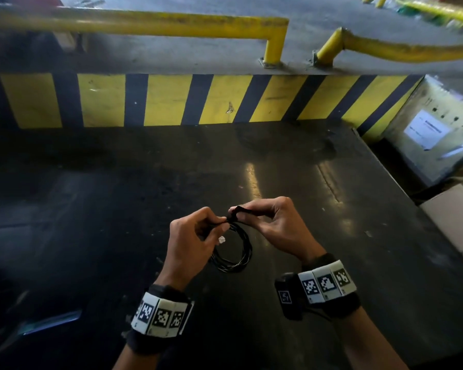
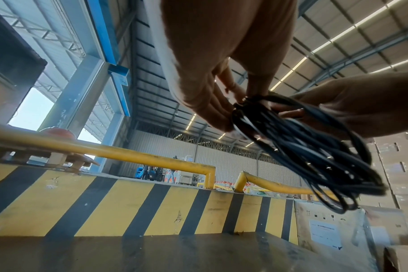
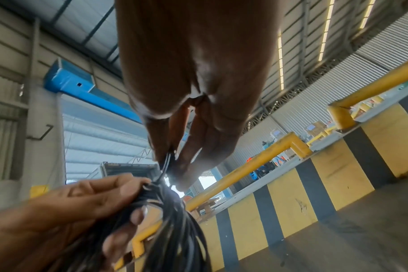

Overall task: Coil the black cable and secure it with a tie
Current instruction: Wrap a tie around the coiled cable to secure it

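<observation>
The black cable (image 1: 238, 252) is wound into a round coil of several loops and hangs in the air above a dark table (image 1: 91, 209). My left hand (image 1: 195, 236) pinches the top of the coil (image 2: 303, 147) between thumb and fingers. My right hand (image 1: 267, 217) pinches a short black tie (image 1: 237, 210) that rises from the same spot on the coil. In the right wrist view the tie (image 3: 167, 162) runs from my right fingertips down to the bundle (image 3: 165, 220). A small white piece (image 1: 222, 239) shows beside my left thumb.
A yellow-and-black striped wall (image 1: 171, 100) closes the far side of the table, with yellow railings (image 1: 275, 38) above it. Cardboard boxes (image 1: 433, 129) stand off the table's right edge. A flat bluish item (image 1: 51, 321) lies at the near left.
</observation>
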`<state>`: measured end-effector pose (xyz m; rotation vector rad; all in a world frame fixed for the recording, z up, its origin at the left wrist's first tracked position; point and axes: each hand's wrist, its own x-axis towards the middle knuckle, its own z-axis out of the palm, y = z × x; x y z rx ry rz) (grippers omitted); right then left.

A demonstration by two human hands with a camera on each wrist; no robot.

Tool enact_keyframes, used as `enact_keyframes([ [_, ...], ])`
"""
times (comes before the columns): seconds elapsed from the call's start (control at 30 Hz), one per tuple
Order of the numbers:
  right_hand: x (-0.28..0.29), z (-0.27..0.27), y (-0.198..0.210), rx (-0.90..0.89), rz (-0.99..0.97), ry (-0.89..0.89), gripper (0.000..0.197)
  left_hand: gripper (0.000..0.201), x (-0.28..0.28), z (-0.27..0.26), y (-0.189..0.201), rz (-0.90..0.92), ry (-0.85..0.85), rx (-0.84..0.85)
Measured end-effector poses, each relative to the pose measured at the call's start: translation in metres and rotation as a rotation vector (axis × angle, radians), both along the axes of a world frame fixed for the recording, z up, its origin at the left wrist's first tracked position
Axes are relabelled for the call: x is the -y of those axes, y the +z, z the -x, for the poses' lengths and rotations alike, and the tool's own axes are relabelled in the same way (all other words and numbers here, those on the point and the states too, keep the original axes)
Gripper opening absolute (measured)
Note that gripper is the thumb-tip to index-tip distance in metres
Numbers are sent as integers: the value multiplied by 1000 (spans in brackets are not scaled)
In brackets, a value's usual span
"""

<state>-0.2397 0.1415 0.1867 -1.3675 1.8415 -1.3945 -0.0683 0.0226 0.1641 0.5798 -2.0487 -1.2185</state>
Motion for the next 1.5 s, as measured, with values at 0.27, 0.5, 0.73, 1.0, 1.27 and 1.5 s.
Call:
enact_keyframes([
  [0.27,4,19,-6,-127,40,-108,14,12,-2,0,10,-42,-79,-63],
  [0.5,4,13,-3,240,98,-61,13,11,-2,3,14,-74,-107,-55],
  [0.73,-6,14,19,281,6,35,18,9,-10,2,14,15,-77,-13],
  [1.0,-17,8,20,205,-124,127,23,8,-26,5,16,25,-28,-53],
  [1.27,-28,4,17,99,-147,107,26,12,-38,8,8,-60,-6,-72],
  [1.5,-50,10,23,86,-241,263,51,18,-41,8,7,-137,15,-81],
])
